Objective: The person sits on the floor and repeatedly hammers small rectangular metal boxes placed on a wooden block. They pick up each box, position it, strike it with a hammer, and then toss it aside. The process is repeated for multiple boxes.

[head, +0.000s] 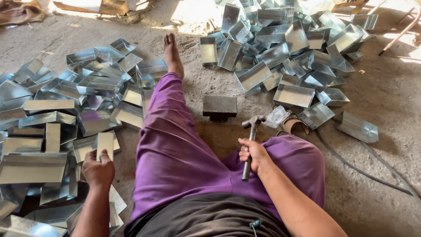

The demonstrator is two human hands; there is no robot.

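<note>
Purple trousers (175,149) rest on dusty concrete floor (386,105).

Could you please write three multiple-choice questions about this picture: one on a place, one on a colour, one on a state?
1. Where does the dark metal block lie?
A. On the floor between the person's legs
B. On top of the left pile of trays
C. In the left hand

2. What colour are the trousers?
A. Green
B. Purple
C. White

3. What is the right hand doing?
A. Lying open on the floor
B. Gripping a hammer by its handle
C. Holding a tray

Answers:
1. A: the dark metal block sits on the bare floor between the stretched leg and the bent knee.
2. B: the trousers are purple.
3. B: the right hand is closed round the handle of the hammer, head up, while the left hand grasps a sheet-metal piece.
</note>
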